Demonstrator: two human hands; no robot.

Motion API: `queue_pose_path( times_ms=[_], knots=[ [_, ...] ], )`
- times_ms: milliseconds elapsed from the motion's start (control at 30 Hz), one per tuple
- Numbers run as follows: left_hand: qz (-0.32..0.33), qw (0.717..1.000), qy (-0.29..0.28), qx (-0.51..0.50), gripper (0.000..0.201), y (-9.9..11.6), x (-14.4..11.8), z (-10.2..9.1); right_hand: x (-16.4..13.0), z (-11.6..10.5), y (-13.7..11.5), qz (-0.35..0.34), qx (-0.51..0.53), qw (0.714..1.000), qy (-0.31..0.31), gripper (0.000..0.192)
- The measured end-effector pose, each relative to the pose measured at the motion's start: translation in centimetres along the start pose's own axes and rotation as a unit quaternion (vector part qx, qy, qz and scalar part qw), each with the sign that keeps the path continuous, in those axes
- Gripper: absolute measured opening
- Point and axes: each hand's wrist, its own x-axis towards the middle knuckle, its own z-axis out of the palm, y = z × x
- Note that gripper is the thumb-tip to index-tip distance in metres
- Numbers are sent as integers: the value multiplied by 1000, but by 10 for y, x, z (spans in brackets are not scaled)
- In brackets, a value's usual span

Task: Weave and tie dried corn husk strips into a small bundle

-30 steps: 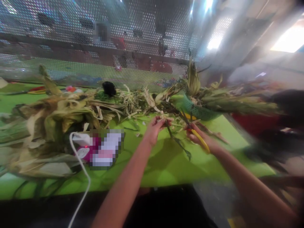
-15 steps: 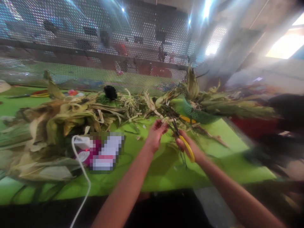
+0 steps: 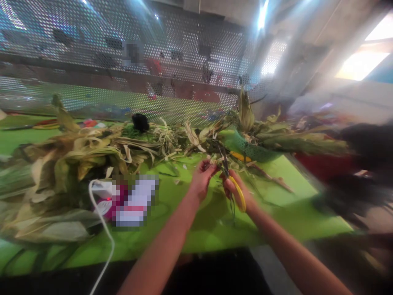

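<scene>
Near the middle of the green table (image 3: 196, 235), my left hand (image 3: 201, 180) pinches a small pale piece of what looks like dried corn husk (image 3: 211, 160). Yellow-handled scissors (image 3: 238, 192) are in my right hand (image 3: 238, 186), with the dark blades pointing up and away, close beside the piece in my left fingers. Whether the blades touch that piece I cannot make out. A thin, wire-like strand (image 3: 232, 211) hangs down below my right hand. Loose husk scraps lie just beyond both hands.
At left is a large heap of dried corn husks (image 3: 76, 159). In front of it lie a magenta device (image 3: 107, 208) with a white cable (image 3: 109, 250) and a blurred-out phone-like item (image 3: 136, 205). A green basket (image 3: 254, 147) holding husks stands at back right, before a perforated metal screen (image 3: 181, 73).
My right hand has moved slightly left with the scissors, closer to my left hand. The pale piece in my left fingers sits a little lower. The whole view has shifted slightly.
</scene>
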Motion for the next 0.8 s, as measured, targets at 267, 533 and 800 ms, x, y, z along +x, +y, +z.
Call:
queue_pose_path(
  times_ms=[267, 533, 800],
  knots=[
    [-12, 1000, 10, 17, 38, -1, 0, -2, 0, 2, -6, 15, -28, 999, 16, 58],
    [-9, 999, 5, 31, 37, -3, 1, -4, -1, 10, -6, 38, 29, 998, 39, 51],
    [-16, 996, -13, 91, 36, 7, -3, -2, -7, -25, -8, 64, -24, 995, 73, 43]
  ],
)
